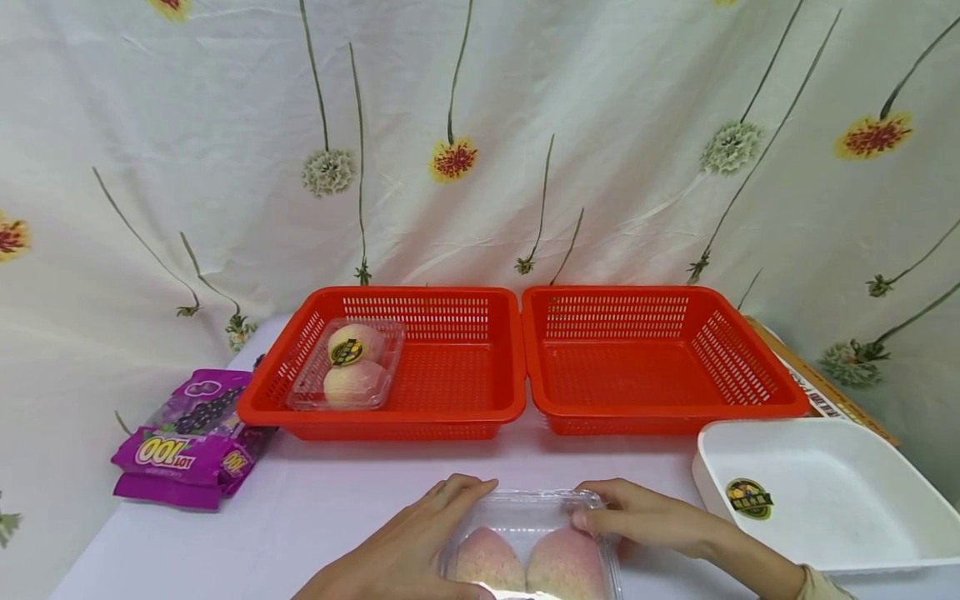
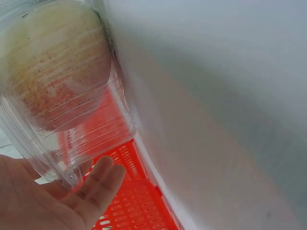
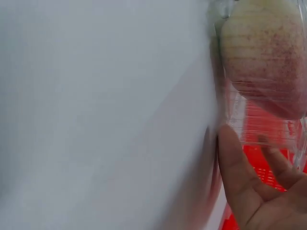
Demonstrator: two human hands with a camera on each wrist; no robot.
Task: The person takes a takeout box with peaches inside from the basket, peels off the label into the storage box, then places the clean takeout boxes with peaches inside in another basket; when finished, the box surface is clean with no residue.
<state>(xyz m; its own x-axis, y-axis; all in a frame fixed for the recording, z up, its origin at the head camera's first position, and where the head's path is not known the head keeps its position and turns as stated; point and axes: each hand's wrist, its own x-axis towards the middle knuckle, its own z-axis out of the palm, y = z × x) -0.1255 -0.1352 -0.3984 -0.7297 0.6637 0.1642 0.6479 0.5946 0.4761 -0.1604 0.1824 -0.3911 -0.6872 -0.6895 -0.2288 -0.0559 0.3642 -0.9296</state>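
A clear plastic clamshell box [image 1: 517, 506] with two pink-and-yellow peaches [image 1: 566, 562] inside is at the near edge of the head view, between both hands. My left hand [image 1: 408, 542] holds its left side, fingers reaching to the far left corner and the thumb at the front. On the opposite side, my right hand [image 1: 652, 517] grips the far right corner with the thumb over the rim. Both wrist views show the fingers at the box's lidded end and a peach [image 2: 60, 67] through the ribbed plastic wall.
Beyond the hands stand two red baskets; the left basket [image 1: 450, 412] contains another peach box [image 1: 390, 367] with a round black label. To its left lie purple candy bags [image 1: 187, 442]. A white tray [image 1: 832, 492] with a round sticker [image 1: 748, 498] sits at right, near the right basket [image 1: 660, 410].
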